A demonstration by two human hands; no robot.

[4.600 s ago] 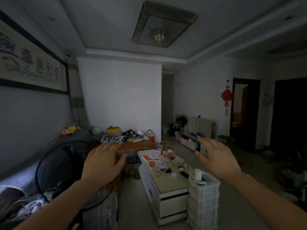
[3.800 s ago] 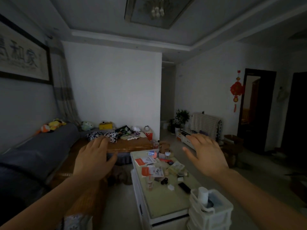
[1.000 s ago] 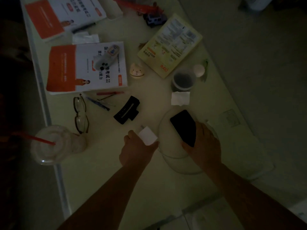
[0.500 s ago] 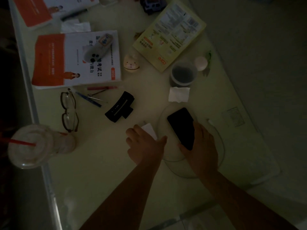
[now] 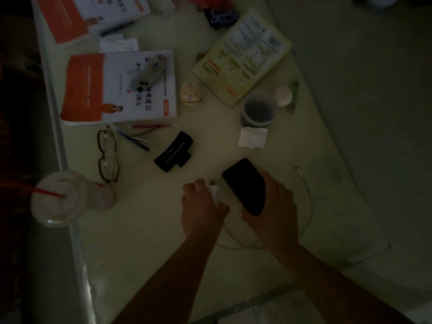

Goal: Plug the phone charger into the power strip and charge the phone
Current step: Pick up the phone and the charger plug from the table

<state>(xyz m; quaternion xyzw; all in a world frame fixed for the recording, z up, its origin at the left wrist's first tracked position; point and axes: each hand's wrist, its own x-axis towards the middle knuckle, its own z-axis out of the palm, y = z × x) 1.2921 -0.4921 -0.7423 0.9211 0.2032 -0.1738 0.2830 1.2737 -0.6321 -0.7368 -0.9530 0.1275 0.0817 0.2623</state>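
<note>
The scene is dim. I look straight down at a pale coffee table (image 5: 145, 242). My left hand (image 5: 201, 211) is closed around a small white charger block (image 5: 215, 192), of which only a corner shows between the fingers. My right hand (image 5: 273, 206) holds a black phone (image 5: 245, 185), screen dark, just above the table. A white charging cable (image 5: 307, 199) loops on the table around my right hand, its free plug end (image 5: 297, 169) lying to the right of the phone. No power strip is in view.
A black hair clip (image 5: 174, 152), glasses (image 5: 107, 155), pens (image 5: 138, 136), an orange-and-white booklet (image 5: 117, 87), a yellow leaflet (image 5: 243, 57), a dark cup (image 5: 258, 111) and a tissue (image 5: 252, 137) lie beyond my hands. A lidded drink with a red straw (image 5: 60, 198) stands at the left edge.
Earlier I stood facing the room with both hands raised and empty. In the last second my left hand has closed over the charger block, and the phone stays in my right hand.
</note>
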